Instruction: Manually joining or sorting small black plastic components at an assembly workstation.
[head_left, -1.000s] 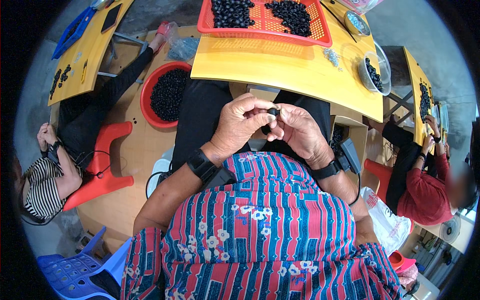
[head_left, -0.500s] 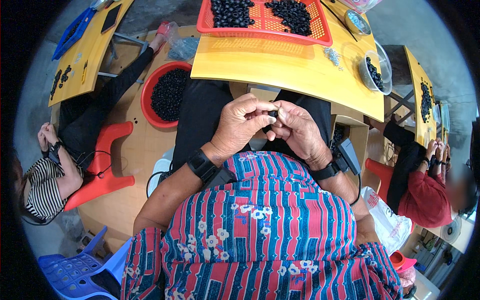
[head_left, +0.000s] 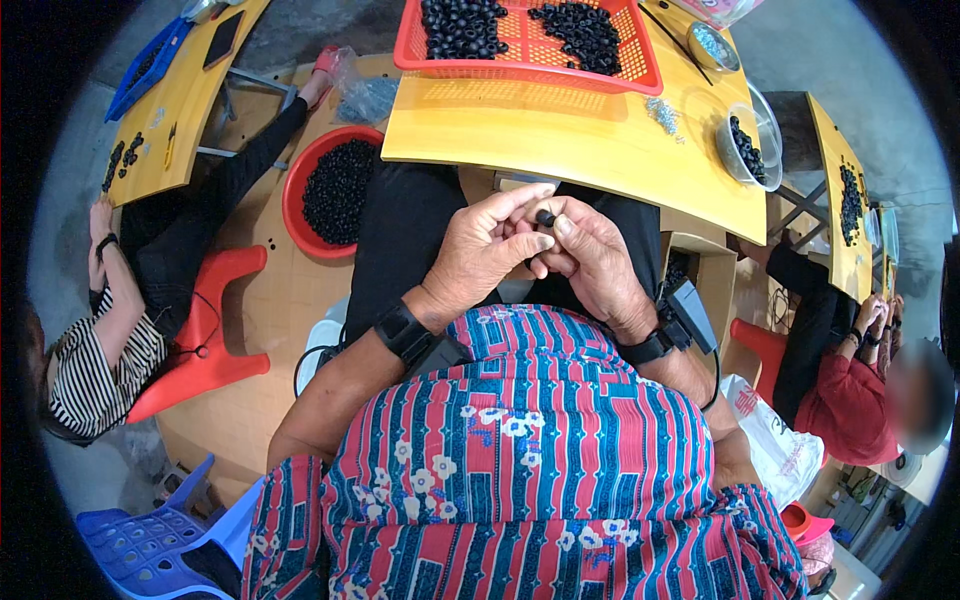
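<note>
Close before the flat yellow wooden table, the right hand pinches a small, rounded black piece; the left hand, alongside, has thumb and forefinger parted.

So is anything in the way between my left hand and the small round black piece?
Nothing shows between your left hand and the small round black piece, which your right hand holds by its thumb tip. Whether the left hand touches it is unclear.

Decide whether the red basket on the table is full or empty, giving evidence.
Partly filled: the red basket holds two heaps of black pieces, with bare mesh showing between them. Its far edge is out of view.
</note>
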